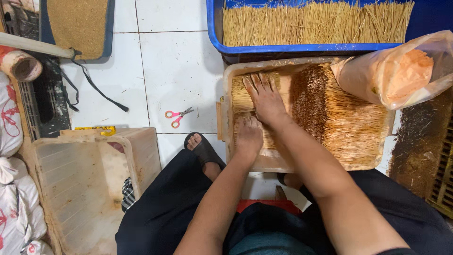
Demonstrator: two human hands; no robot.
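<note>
A clear plastic tray (226, 94) on the floor in front of me holds thin bamboo sticks (358, 132), some with brown-coated ends (309, 99). My right hand (264, 97) lies flat, fingers spread, on a bundle of plain sticks (239, 97) at the tray's left side. Just below it, my left hand (247, 134) is curled down onto the same bundle, its fingers hidden. Both hands are dusted with powder.
A blue tub (212, 28) full of plain sticks stands behind the tray. A plastic bag of orange powder (401, 71) leans at the right. Pink-handled scissors (177, 115) lie on the white tiles. An empty clear bin (85, 189) sits at my left, near my sandalled foot (203, 148).
</note>
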